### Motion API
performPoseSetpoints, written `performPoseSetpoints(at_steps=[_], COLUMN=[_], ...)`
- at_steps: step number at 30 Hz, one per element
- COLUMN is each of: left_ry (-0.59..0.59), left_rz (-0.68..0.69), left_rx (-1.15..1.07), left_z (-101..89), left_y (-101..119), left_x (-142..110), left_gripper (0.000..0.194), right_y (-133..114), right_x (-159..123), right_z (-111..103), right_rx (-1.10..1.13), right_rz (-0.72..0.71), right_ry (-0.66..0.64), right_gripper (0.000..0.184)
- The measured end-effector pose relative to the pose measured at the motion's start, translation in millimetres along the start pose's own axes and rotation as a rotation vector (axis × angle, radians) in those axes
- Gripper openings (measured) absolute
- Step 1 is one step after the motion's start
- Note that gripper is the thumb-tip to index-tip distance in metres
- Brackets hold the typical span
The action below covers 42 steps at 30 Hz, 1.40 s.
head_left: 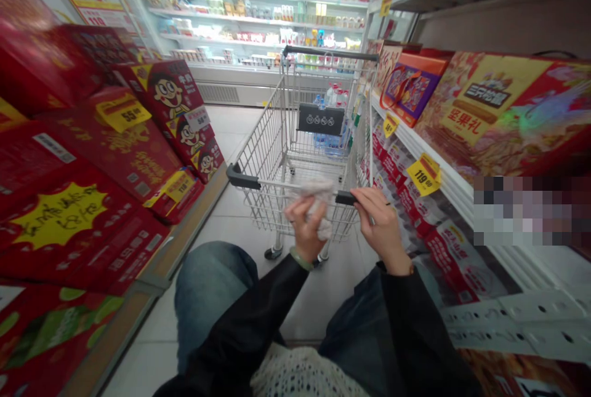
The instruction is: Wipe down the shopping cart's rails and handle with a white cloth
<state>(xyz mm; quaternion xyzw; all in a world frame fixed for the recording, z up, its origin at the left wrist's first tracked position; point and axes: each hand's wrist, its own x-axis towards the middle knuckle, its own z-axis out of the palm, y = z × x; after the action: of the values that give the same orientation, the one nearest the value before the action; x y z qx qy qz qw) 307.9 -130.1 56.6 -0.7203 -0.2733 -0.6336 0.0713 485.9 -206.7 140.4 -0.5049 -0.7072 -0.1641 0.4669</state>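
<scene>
A wire shopping cart stands in front of me in the aisle, its handlebar running across between my hands. My left hand is closed on a pale, crumpled cloth, blurred by motion, at the middle of the bar. Further right, my right hand grips the black end of the handlebar, fingers over the top. A black panel with white round symbols hangs inside the cart.
Red gift boxes are stacked on the left. At right, shelves hold a snack gift box and red-and-white packs. Water bottles stand beyond the cart, before a lit refrigerated display.
</scene>
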Motion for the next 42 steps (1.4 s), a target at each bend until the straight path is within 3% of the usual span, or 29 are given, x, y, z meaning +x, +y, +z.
performPoseSetpoints(at_steps=[3, 6, 9, 11, 14, 16, 19, 21, 23, 28, 30, 32, 33, 35, 37, 39, 42], left_ry=[-0.124, -0.161, -0.153, -0.155, -0.149, -0.120, 0.072, 0.242, 0.319, 0.085, 0.004, -0.121, -0.221, -0.451, -0.602, -0.641, -0.641], left_rz=[0.012, 0.144, 0.462, 0.558, 0.472, 0.344, -0.120, -0.437, -0.594, -0.652, -0.616, -0.529, -0.411, -0.038, 0.317, 0.464, 0.496], left_rx=[-0.032, -0.016, -0.041, -0.042, 0.012, 0.079, 0.169, 0.186, 0.168, -0.053, -0.095, -0.082, -0.077, -0.110, -0.197, -0.255, -0.269], left_z=[40.0, 55.2, 37.0, 10.3, -35.4, -58.4, -67.2, -55.2, -33.6, 31.8, 54.4, 72.1, 79.0, 90.4, 99.0, 103.6, 95.1], left_y=[36, 38, 5, -29, -79, -104, -116, -100, -68, 37, 65, 77, 78, 76, 74, 73, 64], left_x=[-42, -52, -33, -19, -11, -15, -25, -29, -34, -56, -71, -84, -88, -92, -89, -84, -77], left_gripper=[0.030, 0.026, 0.017, 0.019, 0.024, 0.019, 0.021, 0.033, 0.041, 0.042, 0.039, 0.039, 0.039, 0.038, 0.031, 0.022, 0.016], right_y=[-5, 0, 11, 18, 25, 27, 27, 24, 20, 14, 15, 18, 19, 22, 23, 22, 22], right_x=[-3, -8, -13, -15, -17, -17, -18, -18, -18, -20, -21, -22, -23, -24, -25, -26, -27], right_z=[0, -7, -18, -26, -36, -39, -38, -36, -34, -33, -35, -38, -40, -44, -49, -55, -63], right_rx=[0.006, -0.001, -0.004, -0.006, -0.013, -0.014, -0.014, -0.013, -0.013, -0.027, -0.029, -0.031, -0.034, -0.042, -0.050, -0.050, -0.039], right_rz=[0.015, 0.010, -0.010, -0.011, -0.003, 0.001, 0.008, 0.012, 0.016, 0.048, 0.064, 0.089, 0.106, 0.138, 0.160, 0.162, 0.151], right_ry=[-0.015, -0.030, -0.010, 0.008, 0.013, 0.008, 0.000, 0.003, 0.013, 0.047, 0.052, 0.066, 0.081, 0.112, 0.124, 0.099, 0.053], right_gripper=[0.053, 0.054, 0.049, 0.046, 0.043, 0.041, 0.040, 0.040, 0.040, 0.038, 0.037, 0.033, 0.031, 0.027, 0.026, 0.025, 0.024])
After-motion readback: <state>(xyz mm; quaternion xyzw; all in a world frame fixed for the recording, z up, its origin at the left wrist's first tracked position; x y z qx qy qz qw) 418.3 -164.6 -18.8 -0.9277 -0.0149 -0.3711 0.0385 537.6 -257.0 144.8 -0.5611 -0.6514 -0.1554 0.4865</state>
